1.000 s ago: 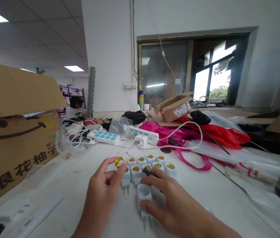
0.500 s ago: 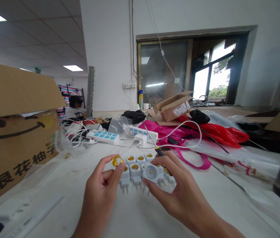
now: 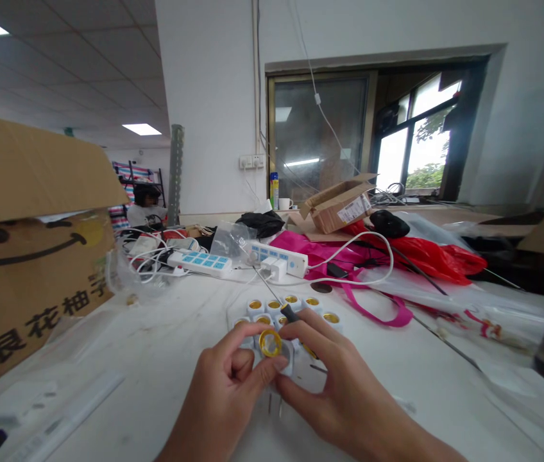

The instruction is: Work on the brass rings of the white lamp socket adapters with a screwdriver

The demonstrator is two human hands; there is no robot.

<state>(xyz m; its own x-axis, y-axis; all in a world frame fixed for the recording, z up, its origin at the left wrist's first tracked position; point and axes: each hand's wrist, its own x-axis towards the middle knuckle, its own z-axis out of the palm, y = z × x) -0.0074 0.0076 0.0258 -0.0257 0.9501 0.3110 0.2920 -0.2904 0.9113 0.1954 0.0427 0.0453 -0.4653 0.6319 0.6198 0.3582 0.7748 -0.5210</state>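
Between the thumb and forefinger of my left hand (image 3: 226,382) is a gold threaded metal ring (image 3: 270,343). It sits right at the mouth of a white plug-in lamp socket (image 3: 287,359), partly covering it; I cannot tell whether it is inside. My right hand (image 3: 332,378) is closed on that socket, whose metal prongs point down toward me. A screwdriver (image 3: 289,312) with a dark and yellow handle is also tucked in my right hand, its shaft pointing up and left. Just behind stand several white lamp sockets (image 3: 255,307) with gold rings in them.
Power strips (image 3: 199,262) and white cables lie farther back. A cardboard box (image 3: 36,269) stands at left, with a white strip (image 3: 79,407) before it. A pink bag (image 3: 310,251), red plastic (image 3: 430,256) and a small open carton (image 3: 337,208) are behind. A person (image 3: 145,205) is far left.
My left hand has moved right, bringing the gold ring to the socket's mouth. My right hand has shifted slightly left and down, and the screwdriver shaft leans farther left.
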